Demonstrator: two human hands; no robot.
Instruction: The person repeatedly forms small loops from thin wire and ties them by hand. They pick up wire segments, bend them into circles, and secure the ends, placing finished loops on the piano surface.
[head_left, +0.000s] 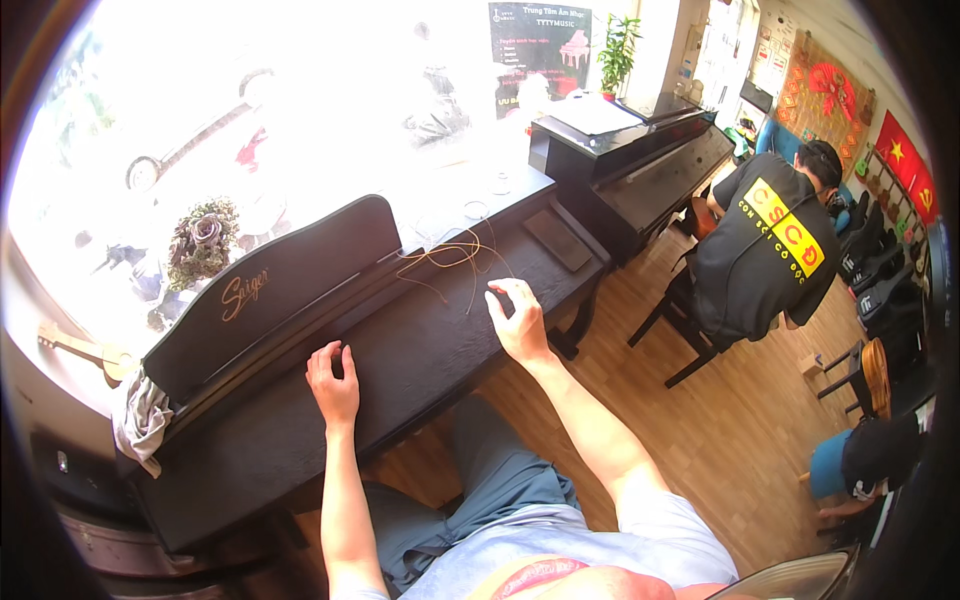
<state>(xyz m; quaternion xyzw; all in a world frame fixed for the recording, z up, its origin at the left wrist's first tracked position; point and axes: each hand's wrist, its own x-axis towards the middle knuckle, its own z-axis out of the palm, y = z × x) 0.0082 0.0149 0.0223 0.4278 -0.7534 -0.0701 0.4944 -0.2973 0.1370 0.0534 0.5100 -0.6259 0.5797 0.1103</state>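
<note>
Before me stands a dark digital piano (247, 442) with its lid down and a music rest (300, 262) standing up behind it. My left hand (334, 382) is over the lid near its middle, fingers curled and apart, holding nothing. Further right, my right hand (519, 319) is at the lid's front edge, thumb and fingers spread with nothing between them. Whether either hand touches the lid, I cannot tell. Loose coiled strings or thin wires (469, 247) lie on the piano beyond my right hand. A dark flat rectangular object (557, 238) rests at the lid's right end.
A grey cloth (141, 420) hangs at the piano's left end. To the right stands another dark piano (622, 157). A person in a black shirt (772, 247) sits on a black chair (682, 322); another person (881, 457) is at the lower right. A guitar (875, 375) rests beyond.
</note>
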